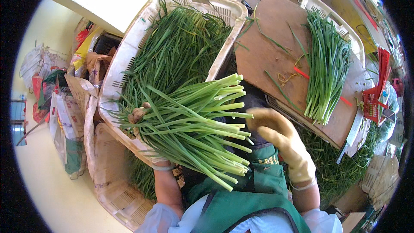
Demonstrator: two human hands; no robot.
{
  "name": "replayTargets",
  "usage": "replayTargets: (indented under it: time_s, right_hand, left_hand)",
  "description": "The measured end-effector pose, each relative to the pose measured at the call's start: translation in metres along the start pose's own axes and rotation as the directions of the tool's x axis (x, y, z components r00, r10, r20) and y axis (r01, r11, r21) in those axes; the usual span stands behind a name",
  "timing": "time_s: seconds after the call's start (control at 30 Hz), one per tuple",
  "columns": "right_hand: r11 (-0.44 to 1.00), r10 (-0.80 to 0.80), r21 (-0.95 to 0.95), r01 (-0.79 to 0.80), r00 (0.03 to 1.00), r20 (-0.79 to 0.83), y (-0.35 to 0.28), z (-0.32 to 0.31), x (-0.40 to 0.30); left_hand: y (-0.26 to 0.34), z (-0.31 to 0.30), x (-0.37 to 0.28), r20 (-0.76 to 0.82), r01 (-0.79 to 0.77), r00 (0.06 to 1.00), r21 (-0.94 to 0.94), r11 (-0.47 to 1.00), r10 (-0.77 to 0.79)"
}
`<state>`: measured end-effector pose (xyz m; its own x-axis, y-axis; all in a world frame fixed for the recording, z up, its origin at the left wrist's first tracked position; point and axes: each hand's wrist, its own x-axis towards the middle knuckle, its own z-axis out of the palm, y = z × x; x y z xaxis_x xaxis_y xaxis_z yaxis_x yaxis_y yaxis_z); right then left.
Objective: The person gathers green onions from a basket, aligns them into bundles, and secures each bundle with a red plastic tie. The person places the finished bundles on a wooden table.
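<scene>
A loose bunch of leafy greens, apparently garlic chives (200,116), lies across my left hand (138,115), its pale cut stems fanned out to the right. Soiled glove fingertips curl over the leaves; most of that hand is hidden beneath them. My right hand (284,136), in a pale yellow rubber glove, is just right of the stem ends, thumb and fingers apart, with nothing in it. It is slightly blurred. Behind the bunch, a white plastic crate (136,32) is filled with more greens (184,45).
At right, a brown board (271,32) bears a neat bundle of greens (328,68), red ties (301,72) and a knife (351,136) at its near edge. A small red basket (370,105) stands beyond. Trimmings (339,168) lie below; another crate (113,174) is at lower left.
</scene>
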<state>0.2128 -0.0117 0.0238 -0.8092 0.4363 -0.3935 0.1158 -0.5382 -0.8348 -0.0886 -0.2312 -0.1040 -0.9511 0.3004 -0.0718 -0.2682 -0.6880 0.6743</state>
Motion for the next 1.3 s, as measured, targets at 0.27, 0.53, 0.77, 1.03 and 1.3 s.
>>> replayTargets:
  time_s: [0.27,0.53,0.77,1.03,1.3]
  right_hand:
    - [0.709,-0.084,-0.69,0.147,0.989,0.124,0.022,0.028,0.047]
    - [-0.194,0.015,-0.848,-0.493,0.863,-0.505,-0.009,-0.037,-0.053]
    - [0.887,-0.128,-0.415,0.204,0.971,0.204,0.011,0.018,0.001]
    - [0.803,-0.149,-0.595,0.03,0.977,-0.152,0.003,0.037,0.003]
    - [0.705,-0.317,-0.684,0.189,0.946,-0.065,0.022,0.038,0.016]
  left_hand:
    - [0.007,0.016,-0.007,0.069,0.049,0.996,0.083,0.995,-0.055]
    - [0.004,0.025,0.0,0.223,0.432,0.86,-0.797,0.422,-0.459]
    - [0.001,0.025,-0.004,0.558,-0.594,0.802,0.78,0.195,0.213]
    - [-0.01,0.02,0.009,0.474,-0.532,0.845,0.79,0.303,0.248]
    - [-0.02,0.033,0.0,0.301,-0.337,0.937,0.652,0.679,0.176]
